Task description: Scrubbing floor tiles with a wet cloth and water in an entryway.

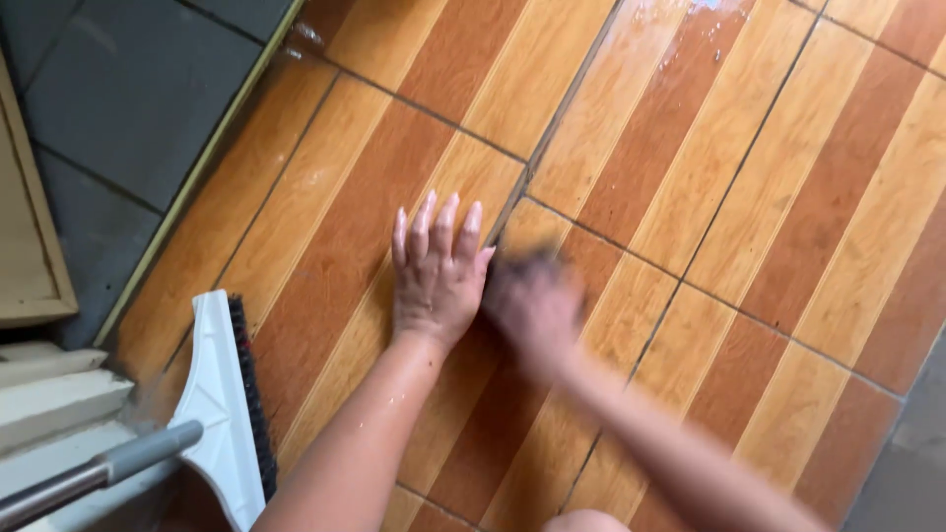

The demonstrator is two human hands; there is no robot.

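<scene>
wet striped floor tiles (749, 197) bear the flat, spread left hand (437, 276); blurred right hand (534, 305) grip unreadable.

Head view, close above tiled floor (690, 148)

Glossy floor tiles (690, 148) striped in light and dark orange-brown wood grain; dark grey slabs (118, 108) beside them; a white-backed, black-bristled broom head (225, 414) on a grey handle (94, 478).

you're in a home, down on a wet floor (749, 167) of wood-look orange and brown tiles; a white push broom (225, 414) with dark bristles lies at your left; grey slate tiles (128, 108) and pale steps (49, 394) border it
</scene>
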